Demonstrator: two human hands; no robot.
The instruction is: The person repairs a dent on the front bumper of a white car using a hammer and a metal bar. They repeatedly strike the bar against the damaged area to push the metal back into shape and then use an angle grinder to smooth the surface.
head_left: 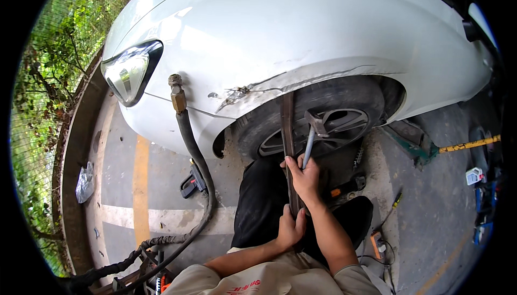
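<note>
My left hand (290,229) is closed round the lower end of a long flat metal bar (287,123), whose upper end meets the damaged fender edge above the wheel (339,130) of a white car (350,25). My right hand (302,179) is closed on the bar higher up and on the pale handle of a hammer (318,125), its head in front of the wheel. The fender has a scraped dent (237,94) left of the bar.
A hose with a brass fitting (177,98) rises at the left, beside a gun-shaped tool (194,182) on the floor. A green jack (424,149) with a yellow handle, cables and an orange device (377,244) lie right. A plastic bag (85,183) lies by the kerb and fence.
</note>
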